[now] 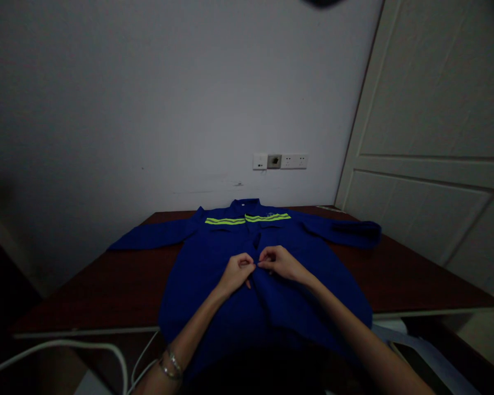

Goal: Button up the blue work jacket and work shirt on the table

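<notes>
Bare forearms stretch forward from the bottom edge, with silver-coloured bracelets around the left wrist. Beside them at lower left loops a white cable.

Both hands meet over the front opening of a blue jacket, their fingertips just beside each other. The left hand has its grip pinched on the cloth at one front edge; the right hand has its grip pinched on the other, thumb against forefinger. Just above the fingers, the opening gapes slightly.

The jacket lies front up and spread out on a dark reddish desk, its collar toward the wall and its lower part hanging over the near edge. Yellow-green bands cross the chest. One sleeve reaches out to the left; the other sleeve reaches right, doubled over near its end. White sockets sit on the wall behind, and a panelled door stands at right.
</notes>
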`<state>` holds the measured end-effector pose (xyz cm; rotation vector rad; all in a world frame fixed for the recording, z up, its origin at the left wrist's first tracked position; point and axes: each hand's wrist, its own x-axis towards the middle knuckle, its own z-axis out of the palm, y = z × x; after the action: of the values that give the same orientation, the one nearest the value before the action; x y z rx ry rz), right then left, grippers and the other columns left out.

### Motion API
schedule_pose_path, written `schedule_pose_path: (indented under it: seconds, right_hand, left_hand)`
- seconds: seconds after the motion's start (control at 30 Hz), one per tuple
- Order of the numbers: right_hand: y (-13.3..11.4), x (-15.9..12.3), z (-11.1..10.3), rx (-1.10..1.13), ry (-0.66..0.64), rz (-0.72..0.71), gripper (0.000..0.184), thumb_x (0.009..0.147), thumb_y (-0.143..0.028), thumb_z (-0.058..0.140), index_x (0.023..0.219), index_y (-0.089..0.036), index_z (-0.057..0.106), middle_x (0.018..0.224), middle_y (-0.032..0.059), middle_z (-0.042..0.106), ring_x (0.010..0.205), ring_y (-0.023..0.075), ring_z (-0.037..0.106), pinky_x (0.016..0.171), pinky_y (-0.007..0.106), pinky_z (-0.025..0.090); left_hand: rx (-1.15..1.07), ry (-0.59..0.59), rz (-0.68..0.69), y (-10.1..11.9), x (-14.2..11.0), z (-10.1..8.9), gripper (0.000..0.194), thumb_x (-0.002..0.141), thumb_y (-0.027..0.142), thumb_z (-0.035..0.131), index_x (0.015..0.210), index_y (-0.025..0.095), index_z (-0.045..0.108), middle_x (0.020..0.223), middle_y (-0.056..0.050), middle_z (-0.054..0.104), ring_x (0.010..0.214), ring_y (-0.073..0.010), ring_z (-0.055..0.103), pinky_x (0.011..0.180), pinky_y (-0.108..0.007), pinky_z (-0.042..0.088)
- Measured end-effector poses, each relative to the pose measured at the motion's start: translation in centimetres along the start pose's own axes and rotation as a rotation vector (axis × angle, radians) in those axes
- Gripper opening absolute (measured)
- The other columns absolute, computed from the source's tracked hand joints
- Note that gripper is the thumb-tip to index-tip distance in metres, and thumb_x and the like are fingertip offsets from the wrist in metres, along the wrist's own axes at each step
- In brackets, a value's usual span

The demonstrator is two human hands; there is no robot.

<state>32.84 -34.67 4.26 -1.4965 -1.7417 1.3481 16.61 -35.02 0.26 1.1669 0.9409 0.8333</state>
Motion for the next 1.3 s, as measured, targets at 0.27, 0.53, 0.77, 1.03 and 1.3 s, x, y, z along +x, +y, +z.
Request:
schedule_pose_path:
  seconds: [0.27,0.53,0.77,1.03,1.3]
  right_hand:
    - [0.3,0.7,-0.2,0.146,-0.008,0.051,0.018,0.061,-0.028,0.064,0.068,-0.012,0.057,0.053,-0.0027,0.054,0.043,0.0069,0.047,0.043,0.02,0.04]
    - [0.4,0.4,0.5,0.11,0.026,0.025,0.014,0.066,-0.025,0.061,0.069,-0.014,0.055,0.053,-0.004,0.05,0.043,0.0078,0.047,0.044,0.021,0.04]
    - [-0.2,-1.2,1.0,-0.45,0.191,-0.394,0.007,0.082,-0.018,0.046,0.083,-0.017,0.052,0.082,0.0039,0.056,0.077,0.0145,0.053,0.069,0.027,0.042]
    - [0.7,-1.6,1.0,-0.382,0.183,-0.425,0.009,0.085,-0.019,0.043,0.084,-0.018,0.052,0.079,0.0029,0.057,0.072,0.0132,0.053,0.067,0.025,0.041]
    - [0.8,-1.1,1.9,-0.087,0.281,-0.233,0.011,0.078,-0.027,0.053,0.076,-0.017,0.056,0.068,0.0001,0.057,0.062,0.012,0.052,0.059,0.022,0.04]
  left_hand:
    - [0.093,0.034,-0.064,-0.5,0.5,0.4,0.023,0.064,0.032,0.063,0.065,0.012,0.054,0.048,0.005,0.048,0.034,-0.0058,0.043,0.03,-0.017,0.038]
    - [0.088,-0.074,-0.079,0.0,0.2,-0.6,0.014,0.063,0.024,0.063,0.062,0.012,0.056,0.045,0.006,0.049,0.033,-0.0044,0.042,0.032,-0.016,0.035]
    - [0.035,-0.046,-0.025,0.1,0.1,-0.6,0.023,0.063,0.033,0.065,0.066,0.012,0.057,0.049,0.006,0.049,0.033,-0.0037,0.041,0.031,-0.015,0.032]
    - [-0.055,-0.029,-0.054,0.3,-0.2,-0.8,0.036,0.067,0.045,0.062,0.069,0.01,0.062,0.052,0.001,0.054,0.04,-0.0076,0.049,0.035,-0.017,0.039]
    - [0.038,0.079,0.042,0.3,-0.1,-0.8,0.015,0.062,0.022,0.062,0.069,0.009,0.068,0.066,-0.002,0.061,0.054,-0.0098,0.055,0.045,-0.019,0.049]
